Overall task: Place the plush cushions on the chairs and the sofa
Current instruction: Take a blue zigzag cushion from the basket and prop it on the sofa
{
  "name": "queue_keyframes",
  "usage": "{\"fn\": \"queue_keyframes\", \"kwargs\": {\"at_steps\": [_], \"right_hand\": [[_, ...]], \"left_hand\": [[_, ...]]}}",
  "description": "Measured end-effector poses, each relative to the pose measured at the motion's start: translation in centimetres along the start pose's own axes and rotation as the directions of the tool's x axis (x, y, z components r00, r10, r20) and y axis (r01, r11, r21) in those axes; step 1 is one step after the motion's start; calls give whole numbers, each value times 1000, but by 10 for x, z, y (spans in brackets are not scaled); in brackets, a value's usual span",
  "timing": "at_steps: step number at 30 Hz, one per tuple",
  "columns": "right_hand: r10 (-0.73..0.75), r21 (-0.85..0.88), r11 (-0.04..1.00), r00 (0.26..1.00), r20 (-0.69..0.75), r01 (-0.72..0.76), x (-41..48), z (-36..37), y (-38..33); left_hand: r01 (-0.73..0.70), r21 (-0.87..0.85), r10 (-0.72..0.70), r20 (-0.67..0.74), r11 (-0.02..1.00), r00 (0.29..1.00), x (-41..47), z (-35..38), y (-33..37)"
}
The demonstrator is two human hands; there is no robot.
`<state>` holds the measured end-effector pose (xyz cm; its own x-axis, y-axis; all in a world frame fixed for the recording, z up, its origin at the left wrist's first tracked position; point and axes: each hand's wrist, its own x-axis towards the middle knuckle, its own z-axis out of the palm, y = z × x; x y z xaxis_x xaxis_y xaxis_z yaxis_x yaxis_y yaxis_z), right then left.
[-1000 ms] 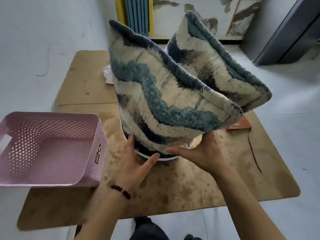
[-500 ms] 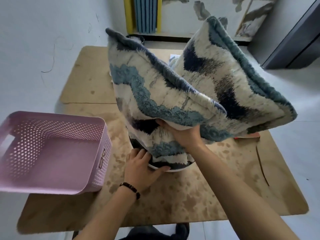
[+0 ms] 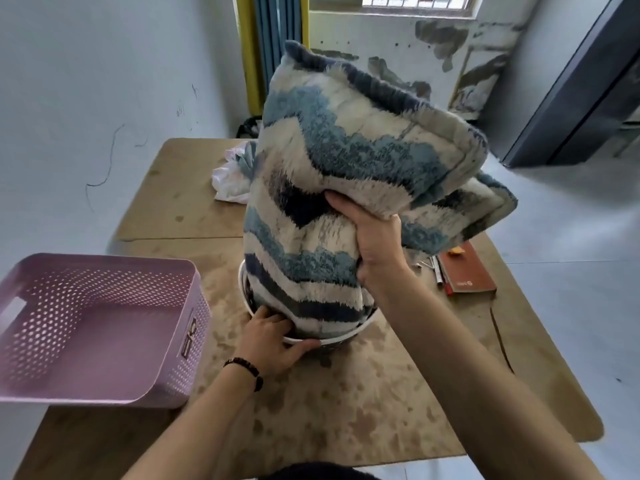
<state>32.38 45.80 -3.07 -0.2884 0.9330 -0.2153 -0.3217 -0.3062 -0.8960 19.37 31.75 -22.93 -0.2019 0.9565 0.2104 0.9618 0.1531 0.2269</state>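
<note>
Moved: cushions (image 3: 346, 161) bunched together, hoisted higher from white tub (image 3: 341, 338).
Right hand (image 3: 375, 244): fingers curled into cushions' plush, gripping.
Left hand (image 3: 273, 341): fingers and thumb clasp tub rim.

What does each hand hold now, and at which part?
Right hand pinches the front plush cushion at its lower edge; left hand holds the white tub by its near rim.

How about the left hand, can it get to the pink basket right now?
Probably yes: the basket sits right beside the left hand, nothing between them. But that hand grips the rim of the white tub under the cushions, so it must let go first.
</note>
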Motion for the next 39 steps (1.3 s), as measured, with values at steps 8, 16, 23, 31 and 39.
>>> {"fn": "queue_keyframes", "kwargs": {"at_steps": [8,16,23,31,39], "right_hand": [[-252,250,946,953,168,206,-33,15,-97],[-443,356,856,888,126,376,-21,-31,-118],[-176,-61,984,969,-171,168,3,-93,-3],[-29,148,988,994,-103,44,-7,-120,20],[73,208,976,996,-41,-63,-16,-120,31]], "left_hand": [[-9,-62,6,-41,998,999,-4,-5,5],[-3,-29,2,-39,1000,999,-5,-19,-18],[42,25,-44,69,999,997,-23,-33,-62],[112,110,-128,148,988,981,-34,-35,-75],[194,105,-202,71,975,977,-69,-39,-58]]}}
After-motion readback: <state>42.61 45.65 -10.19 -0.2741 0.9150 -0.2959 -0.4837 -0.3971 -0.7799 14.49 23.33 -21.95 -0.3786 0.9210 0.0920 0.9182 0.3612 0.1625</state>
